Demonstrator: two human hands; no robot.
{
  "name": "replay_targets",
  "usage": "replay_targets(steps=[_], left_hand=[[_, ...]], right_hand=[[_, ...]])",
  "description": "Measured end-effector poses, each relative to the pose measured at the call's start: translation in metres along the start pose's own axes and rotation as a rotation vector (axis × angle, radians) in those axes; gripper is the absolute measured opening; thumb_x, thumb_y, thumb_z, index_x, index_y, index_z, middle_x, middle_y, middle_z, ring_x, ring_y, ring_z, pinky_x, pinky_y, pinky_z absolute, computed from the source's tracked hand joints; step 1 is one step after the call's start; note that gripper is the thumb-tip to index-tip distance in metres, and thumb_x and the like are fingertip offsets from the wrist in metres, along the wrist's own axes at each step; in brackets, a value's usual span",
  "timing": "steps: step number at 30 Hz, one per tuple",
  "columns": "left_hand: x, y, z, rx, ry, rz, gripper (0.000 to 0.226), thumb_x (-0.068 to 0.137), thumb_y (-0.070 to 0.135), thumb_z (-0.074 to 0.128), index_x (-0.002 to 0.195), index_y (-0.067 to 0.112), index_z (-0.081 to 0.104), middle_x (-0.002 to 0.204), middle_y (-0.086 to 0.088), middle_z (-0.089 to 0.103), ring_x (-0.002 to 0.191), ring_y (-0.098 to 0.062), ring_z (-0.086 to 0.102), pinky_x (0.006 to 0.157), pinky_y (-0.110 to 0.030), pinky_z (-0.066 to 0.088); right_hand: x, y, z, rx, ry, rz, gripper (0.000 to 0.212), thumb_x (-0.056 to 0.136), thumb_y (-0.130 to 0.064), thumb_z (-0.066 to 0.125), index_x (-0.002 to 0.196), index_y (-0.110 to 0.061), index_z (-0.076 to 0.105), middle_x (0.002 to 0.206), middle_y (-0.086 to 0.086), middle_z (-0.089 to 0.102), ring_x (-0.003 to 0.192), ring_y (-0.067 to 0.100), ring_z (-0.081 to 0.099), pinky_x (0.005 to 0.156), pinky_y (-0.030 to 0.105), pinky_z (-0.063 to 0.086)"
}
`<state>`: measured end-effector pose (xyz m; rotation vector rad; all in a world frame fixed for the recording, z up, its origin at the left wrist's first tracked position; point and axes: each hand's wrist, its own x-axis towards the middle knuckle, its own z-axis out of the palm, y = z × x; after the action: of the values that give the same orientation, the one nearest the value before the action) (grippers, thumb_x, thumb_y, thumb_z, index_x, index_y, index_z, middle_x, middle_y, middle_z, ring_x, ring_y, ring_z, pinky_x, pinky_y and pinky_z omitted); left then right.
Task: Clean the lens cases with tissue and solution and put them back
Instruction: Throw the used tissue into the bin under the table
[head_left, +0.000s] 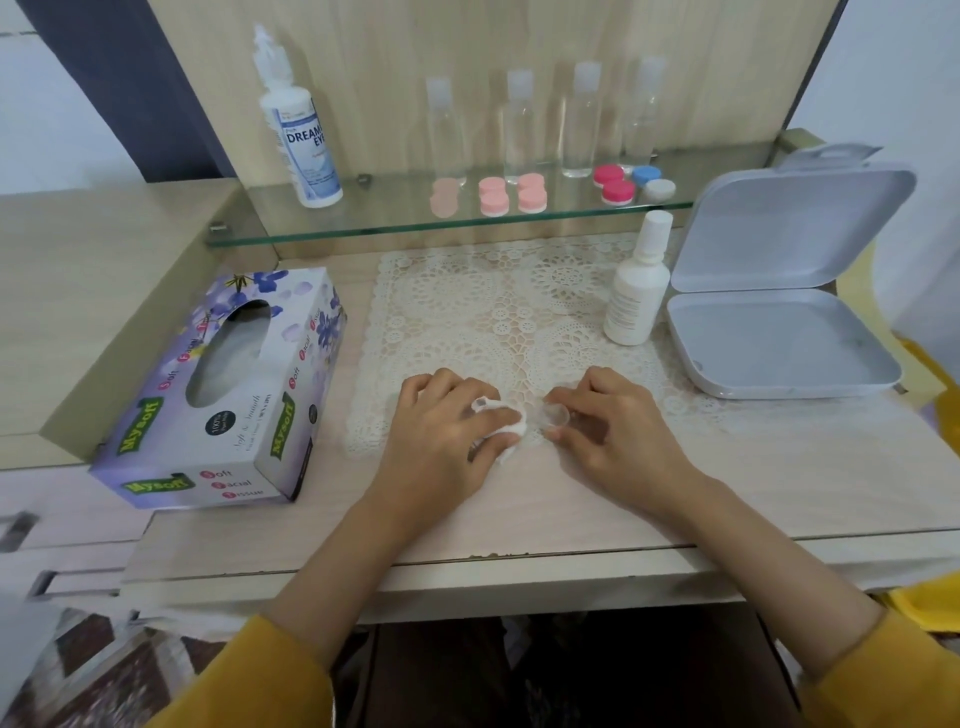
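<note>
Wooden desk with a lace mat, glass shelf behind. We hold both hands low over the mat's near edge. Left hand is curled round a wadded tissue. Right hand pinches a clear case by its rim, and tissue and case look to be touching. Other cases sit on the shelf in front of clear bottles. White bottle stands at the mat's right side, just beside an open grey box. Tissue box lies left.

Risks, as we judge them:
- The case is small and clear, so a hard wipe could flick it out of the pinch and off the near desk edge, close under our wrists.
- On the lace it would be hard to spot.
- When we reach for the shelf, a forearm could tip the tall, narrow white bottle.
- We see no lip on the shelf front, so a nudge may push a case off.

Room: free path up the middle of the mat to the shelf. The tissue box hems the left, the grey box the right.
</note>
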<state>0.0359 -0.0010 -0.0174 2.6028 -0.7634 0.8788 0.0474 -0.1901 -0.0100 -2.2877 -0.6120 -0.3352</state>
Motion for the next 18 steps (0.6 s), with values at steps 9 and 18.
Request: replay_targets(steps=[9,18], left_hand=[[0.0025,-0.0018,0.0005,-0.167,-0.066,-0.046,0.014,0.081,0.025,0.057,0.081,0.021,0.071,0.086,-0.002,0.061,0.081,-0.013,0.045,0.076,-0.025,0.03],[-0.0003,-0.0024,-0.0014,-0.087,-0.034,0.003,0.014,0.082,0.028,0.059,0.086,0.024,0.071,0.088,0.001,0.063,0.083,-0.015,0.047,0.079,-0.029,0.031]], right_hand=[[-0.0004,0.0006,0.0003,0.021,0.028,-0.016,0.018,0.071,-0.015,0.063,0.084,-0.005,0.07,0.067,-0.002,0.04,0.066,-0.001,0.037,0.065,0.009,0.032],[-0.0013,-0.0002,-0.0018,0.014,0.015,-0.03,0.019,0.07,-0.012,0.065,0.086,-0.004,0.071,0.066,0.003,0.043,0.063,0.005,0.039,0.06,0.016,0.031]])
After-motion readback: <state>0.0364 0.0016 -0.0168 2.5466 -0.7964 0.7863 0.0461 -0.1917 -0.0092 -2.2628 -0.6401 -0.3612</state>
